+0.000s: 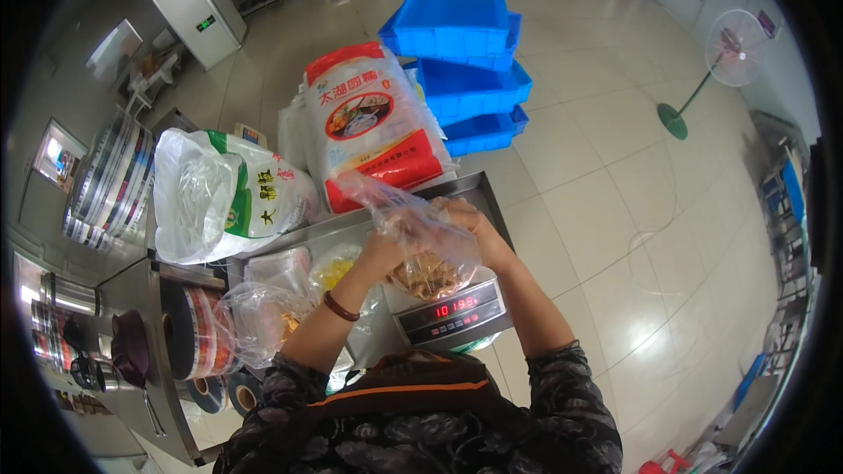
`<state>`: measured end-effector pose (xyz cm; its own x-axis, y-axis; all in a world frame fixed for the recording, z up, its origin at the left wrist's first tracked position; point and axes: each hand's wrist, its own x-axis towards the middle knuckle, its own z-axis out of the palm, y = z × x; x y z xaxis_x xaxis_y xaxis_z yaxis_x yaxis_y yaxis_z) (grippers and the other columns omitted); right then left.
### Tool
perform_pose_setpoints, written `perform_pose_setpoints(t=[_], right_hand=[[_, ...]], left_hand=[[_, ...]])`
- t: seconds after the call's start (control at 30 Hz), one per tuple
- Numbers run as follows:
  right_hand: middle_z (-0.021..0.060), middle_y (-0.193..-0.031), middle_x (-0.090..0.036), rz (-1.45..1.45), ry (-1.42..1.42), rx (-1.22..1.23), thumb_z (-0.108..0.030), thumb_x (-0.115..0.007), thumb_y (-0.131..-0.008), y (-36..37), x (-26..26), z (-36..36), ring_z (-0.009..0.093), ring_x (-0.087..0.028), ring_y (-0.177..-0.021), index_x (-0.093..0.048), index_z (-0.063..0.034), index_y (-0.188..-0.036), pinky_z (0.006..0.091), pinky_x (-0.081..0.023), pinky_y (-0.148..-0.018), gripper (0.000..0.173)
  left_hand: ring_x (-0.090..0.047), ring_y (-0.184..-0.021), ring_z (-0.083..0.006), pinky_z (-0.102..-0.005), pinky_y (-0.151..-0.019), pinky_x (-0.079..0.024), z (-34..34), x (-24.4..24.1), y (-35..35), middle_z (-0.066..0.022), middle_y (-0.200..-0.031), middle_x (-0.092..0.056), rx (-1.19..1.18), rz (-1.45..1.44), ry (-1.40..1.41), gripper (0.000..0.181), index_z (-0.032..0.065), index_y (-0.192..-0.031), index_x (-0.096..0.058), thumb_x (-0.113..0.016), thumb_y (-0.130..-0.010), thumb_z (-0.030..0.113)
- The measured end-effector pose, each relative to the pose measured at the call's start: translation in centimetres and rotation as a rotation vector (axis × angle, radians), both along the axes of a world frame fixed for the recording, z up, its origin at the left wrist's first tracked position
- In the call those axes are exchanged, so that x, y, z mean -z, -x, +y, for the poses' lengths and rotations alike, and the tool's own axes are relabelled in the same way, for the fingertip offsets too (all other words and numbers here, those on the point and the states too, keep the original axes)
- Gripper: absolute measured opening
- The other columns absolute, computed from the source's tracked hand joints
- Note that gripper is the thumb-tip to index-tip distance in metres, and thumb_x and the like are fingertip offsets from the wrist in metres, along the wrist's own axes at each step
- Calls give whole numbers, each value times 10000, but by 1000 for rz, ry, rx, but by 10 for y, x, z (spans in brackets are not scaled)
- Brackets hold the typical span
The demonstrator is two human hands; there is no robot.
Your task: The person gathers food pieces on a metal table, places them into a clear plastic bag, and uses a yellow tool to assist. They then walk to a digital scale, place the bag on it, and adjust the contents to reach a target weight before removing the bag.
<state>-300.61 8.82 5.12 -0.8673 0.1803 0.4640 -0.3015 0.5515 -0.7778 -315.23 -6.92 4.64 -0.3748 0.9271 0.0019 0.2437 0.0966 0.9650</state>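
Observation:
Both hands grip a clear plastic bag [431,276] filled with brown, dry-looking pieces. My left hand [394,237] holds its gathered upper part, and some fingers are hidden behind the film. On the other side, my right hand [469,218] pinches the bag's neck, while loose film sticks up to the left. The bag is just above or on a digital scale [454,311] with lit red digits; contact cannot be made out. Left of it sit a clear bag of yellow pieces [334,270] and an open plastic bag [253,322] with some orange-brown pieces.
Behind the steel table edge [490,201] lies a large printed rice sack [369,125]. An open white woven sack [197,191] stands at left, above printed film rolls [197,332]. Blue plastic crates [461,33] are stacked beyond. A pedestal fan [734,49] stands far right.

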Motion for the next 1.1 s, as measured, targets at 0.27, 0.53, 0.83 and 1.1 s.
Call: perform_pose_setpoints(t=[0.27,0.53,0.83,1.1], right_hand=[[52,-1183,-521,15,384,45,-88,-576,-858,1,-18,-21,164,-511,-1060,-585,-59,-1091,296,-451,-863,235],[76,-1198,-523,174,607,69,-132,-641,-808,5,-44,-46,178,-467,-1151,-547,-24,-1148,338,-366,-975,370],[58,-959,-634,102,973,296,-116,-599,-819,29,-36,-42,127,-585,-879,-613,-42,-1008,285,-464,-772,203],[198,-1068,-565,-140,-581,291,-178,-613,-753,56,-30,-70,383,-554,-924,-574,-60,-1097,449,-441,-830,366]], left_hand=[[-511,-1017,-135,-284,-864,-424,2,-17,-14,-55,-1112,-558,-120,184,-379,190,12,-1000,-578,-645,-826,45],[-576,-834,-266,-354,-752,-453,21,-59,-26,-117,-866,-601,-267,297,-470,200,27,-957,-616,-664,-769,79],[-426,-1206,-289,-413,-1003,-333,-4,-65,-10,-120,-1205,-540,-139,661,-229,616,54,-1136,-552,-786,-632,320],[-386,-1254,-274,-381,-1064,-264,11,68,-7,-125,-1373,-416,181,301,367,682,107,-1293,-464,-640,-758,491]])
